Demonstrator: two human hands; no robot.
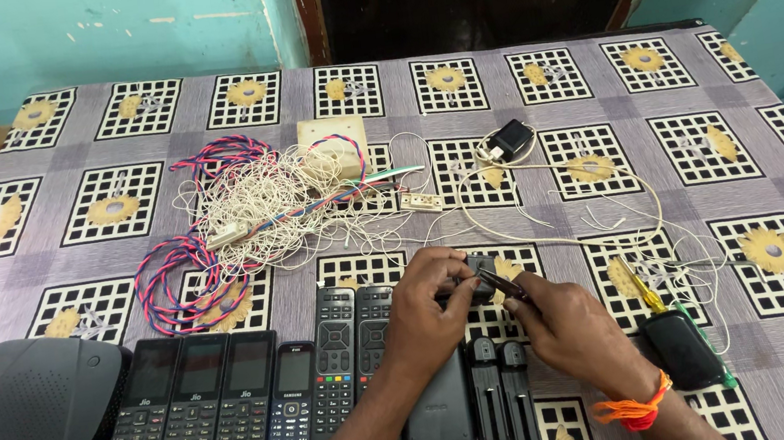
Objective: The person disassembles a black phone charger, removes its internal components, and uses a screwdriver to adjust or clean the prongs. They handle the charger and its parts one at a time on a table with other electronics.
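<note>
small black device [479, 267], boxy, pinched between fingers [450, 278]

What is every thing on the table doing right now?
Left hand: gripping a small black part.
Right hand: pinching a thin tool against the part.
Phones: flat in a row, screens dark.
Remotes: lying flat.
Wires: tangled.
Charger: on the table, cord attached.
</note>
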